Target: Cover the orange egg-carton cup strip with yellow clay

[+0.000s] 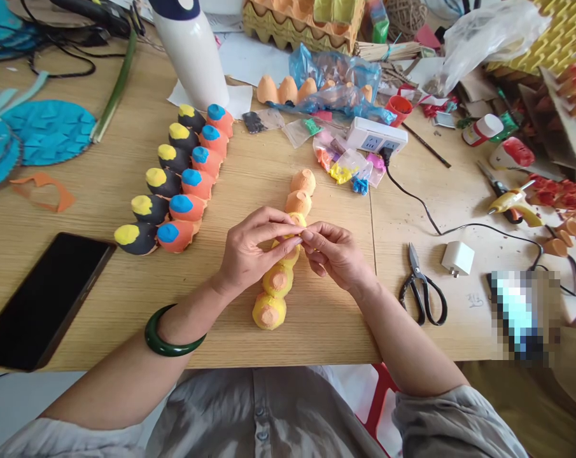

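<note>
A strip of egg-carton cups [277, 280] stands on the wooden table in front of me, its nearer cups yellow with orange tops and its far cups plain orange. Over its middle, my left hand [261, 245] has thumb and fingertips pinched together. My right hand [333, 253] meets it there, also in a pinch. Whatever small piece lies between the fingertips is hidden. To the left stand a strip of black cups with yellow tops [162, 182] and, beside it, a strip of orange cups with blue tops [193, 180].
A black phone [46, 299] lies at the left. Behind are a white bottle [192, 57], clay bags [340, 162] and a power strip [377, 135]. Right of my hands are scissors [421, 286] and a white charger [458, 258]. Another person's arm shows at the right edge.
</note>
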A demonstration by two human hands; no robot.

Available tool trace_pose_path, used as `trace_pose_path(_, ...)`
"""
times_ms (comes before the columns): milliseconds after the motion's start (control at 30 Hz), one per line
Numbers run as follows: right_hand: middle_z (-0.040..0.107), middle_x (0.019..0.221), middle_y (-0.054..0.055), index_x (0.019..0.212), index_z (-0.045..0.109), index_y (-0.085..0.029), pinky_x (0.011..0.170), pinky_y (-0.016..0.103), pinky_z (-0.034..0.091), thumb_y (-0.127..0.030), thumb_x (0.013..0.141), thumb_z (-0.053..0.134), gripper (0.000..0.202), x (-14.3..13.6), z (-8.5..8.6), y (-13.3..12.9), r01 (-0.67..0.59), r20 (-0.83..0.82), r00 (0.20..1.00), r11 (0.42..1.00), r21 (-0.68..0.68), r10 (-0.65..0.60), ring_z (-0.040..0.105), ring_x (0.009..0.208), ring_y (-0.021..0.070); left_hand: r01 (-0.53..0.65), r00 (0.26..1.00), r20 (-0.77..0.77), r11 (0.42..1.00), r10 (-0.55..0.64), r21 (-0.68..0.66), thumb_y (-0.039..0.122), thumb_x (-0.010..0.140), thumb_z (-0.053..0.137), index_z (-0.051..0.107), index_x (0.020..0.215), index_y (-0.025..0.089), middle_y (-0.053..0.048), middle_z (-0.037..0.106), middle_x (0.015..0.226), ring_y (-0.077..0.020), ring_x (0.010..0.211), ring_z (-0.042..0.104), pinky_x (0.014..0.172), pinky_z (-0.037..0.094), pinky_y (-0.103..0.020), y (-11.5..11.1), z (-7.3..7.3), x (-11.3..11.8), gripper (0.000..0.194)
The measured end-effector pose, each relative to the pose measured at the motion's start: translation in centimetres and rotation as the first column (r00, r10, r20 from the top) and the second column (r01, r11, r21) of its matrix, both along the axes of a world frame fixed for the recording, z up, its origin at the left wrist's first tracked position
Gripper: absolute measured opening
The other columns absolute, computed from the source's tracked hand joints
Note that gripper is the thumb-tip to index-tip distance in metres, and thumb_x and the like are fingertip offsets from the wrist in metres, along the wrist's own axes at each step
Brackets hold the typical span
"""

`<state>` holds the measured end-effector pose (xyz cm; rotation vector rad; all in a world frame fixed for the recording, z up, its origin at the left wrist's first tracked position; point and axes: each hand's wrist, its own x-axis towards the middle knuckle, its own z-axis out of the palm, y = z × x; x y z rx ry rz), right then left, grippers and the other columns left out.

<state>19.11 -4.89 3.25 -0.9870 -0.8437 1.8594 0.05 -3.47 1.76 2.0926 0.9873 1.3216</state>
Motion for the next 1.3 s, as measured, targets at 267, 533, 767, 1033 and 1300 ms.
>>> trace_pose_path(267, 0.054, 0.059, -0.007, 0.077, 0.071, -0.017, 0.047, 0.022, 0.052, -0.054, 0.069, 0.096, 0.044, 0.1, -1.2, 0.5, 0.153, 0.138, 0.977, 0.985, 0.077, -0.163, 0.044, 0.050, 0.0059, -0.146, 0.984, -0.156, 0.879, 0.083, -0.453, 0.067, 0.093, 0.067, 0.080, 0.102, 0.021, -0.007, 0.080, 0.102, -0.0207, 0.088, 0.072, 0.078, 0.058, -0.031, 1.4, 1.0, -1.9, 0.049)
trace_pose_path(533, 0.054, 0.056, -0.008, 0.077, 0.072, -0.019, 0.059, 0.025, 0.056, -0.060, 0.066, 0.095, 0.048, 0.1, -1.8, 0.8, 0.175, 0.212, 0.959, 0.980, 0.091, -0.190, 0.051, 0.053, 0.0086, -0.213, 0.887, -0.455, 0.806, -0.077, -0.552, 0.070, 0.072, 0.083, 0.052, 0.160, 0.026, -0.005, 0.079, 0.107, -0.0286, 0.093, 0.072, 0.083, 0.054, -0.040, 0.8, 1.6, -1.5, 0.103)
trace_pose_path(767, 0.059, 0.065, -0.006, 0.077, 0.073, -0.019, 0.063, 0.026, 0.060, -0.056, 0.068, 0.096, 0.044, 0.2, -2.2, 0.9, 0.201, 0.128, 0.968, 0.973, 0.109, -0.215, 0.053, 0.056, 0.0076, 0.058, 0.997, -0.003, 0.764, -0.078, -0.642, 0.051, 0.081, 0.082, 0.055, 0.158, 0.020, -0.006, 0.076, 0.110, -0.0223, 0.094, 0.073, 0.093, 0.061, -0.039, 0.7, -0.1, -1.3, 0.087)
trace_pose_path(1033, 0.056, 0.064, -0.007, 0.080, 0.073, -0.021, 0.058, 0.025, 0.060, -0.052, 0.072, 0.095, 0.039, 0.3, -1.4, 0.8, 0.245, 0.044, 0.966, 0.956, 0.164, -0.255, 0.047, 0.054, 0.0072, 0.139, 0.967, 0.254, 0.768, 0.031, -0.625, 0.045, 0.086, 0.085, 0.075, 0.133, 0.025, -0.012, 0.068, 0.131, -0.0294, 0.125, 0.066, 0.092, 0.066, -0.040, 0.2, -0.7, -0.5, 0.053)
trace_pose_path(1300, 0.062, 0.070, -0.005, 0.089, 0.077, -0.020, 0.054, 0.024, 0.057, -0.048, 0.082, 0.089, 0.031, 0.2, -0.5, -0.4, 0.213, 0.172, 0.948, 0.936, 0.282, -0.267, 0.053, 0.054, 0.0073, 0.040, 0.951, 0.293, 0.902, 0.098, -0.430, 0.038, 0.083, 0.088, 0.075, 0.129, 0.032, -0.009, 0.053, 0.150, -0.0341, 0.148, 0.049, 0.103, 0.065, -0.045, -0.5, 0.1, -0.1, 0.048)
